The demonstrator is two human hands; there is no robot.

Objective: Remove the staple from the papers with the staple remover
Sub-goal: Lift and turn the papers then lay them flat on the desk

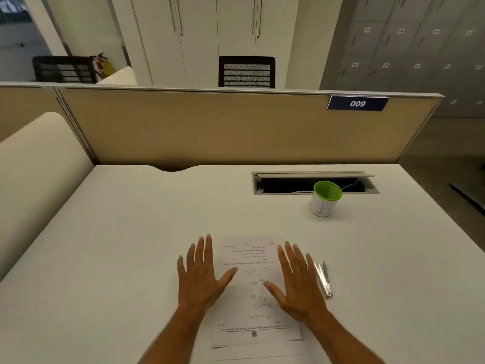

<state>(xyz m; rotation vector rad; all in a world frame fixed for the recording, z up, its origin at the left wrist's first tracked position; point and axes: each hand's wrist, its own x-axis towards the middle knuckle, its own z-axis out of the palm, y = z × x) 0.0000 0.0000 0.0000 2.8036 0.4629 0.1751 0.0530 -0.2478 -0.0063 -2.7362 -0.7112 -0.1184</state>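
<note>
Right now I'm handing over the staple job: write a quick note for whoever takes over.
Left hand: open, fingers spread, flat at the left edge of the papers, holding nothing.
Right hand: open, flat over the papers' right side, holding nothing.
Staple remover: on the desk just right of the right hand, untouched.
Papers: printed side up, text upside down to the wearer. The staple itself is too small to make out.
Done: nothing yet.
Left: pick up the remover, find the staple, pull it.

Beige fabric desk partition (pixel 236 127); behind stood white tall cabinets (pixel 210 35), grey metal lockers (pixel 409 48), a black mesh-backed chair (pixel 246 72).
</note>
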